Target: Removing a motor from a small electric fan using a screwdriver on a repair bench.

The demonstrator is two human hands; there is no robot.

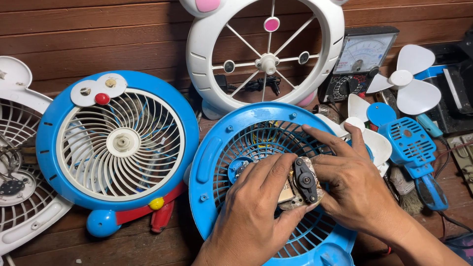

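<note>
Basically a cluttered repair surface (pixel 148 249), dark wooden planks, small fans everywhere. Dead centre: a small fan motor (pixel 303 183), black end bracket with a brassy-looking core, pinched between both hands right over the blue rear grille (pixel 231 162) of an opened fan. Left hand (pixel 256 207) wrapped around the motor's near side, grip closed on it from the left. Right hand (pixel 352 182) clamped on the other side, thumb on the black bracket, index finger stretched out across the grille ribs. Motor apparently lifted just off the grille or barely resting on it; can't tell which, fingers in the way.

Off to the left, an assembled blue-and-white cartoon fan (pixel 118 143). Behind, a white fan housing (pixel 266 54) propped against the wall, plus an analogue multimeter (pixel 362 61). To the right, a loose white propeller (pixel 409 79) and a blue motor cover (pixel 411 143).

Risks, judging from this: thin wires possibly running from motor into the grille, hard to see, so a tug or twist could snap a lead. Slippery two-sided pinch too, so a drop onto the plastic ribs could crack one. Small screws easily lost in that clutter.
</note>
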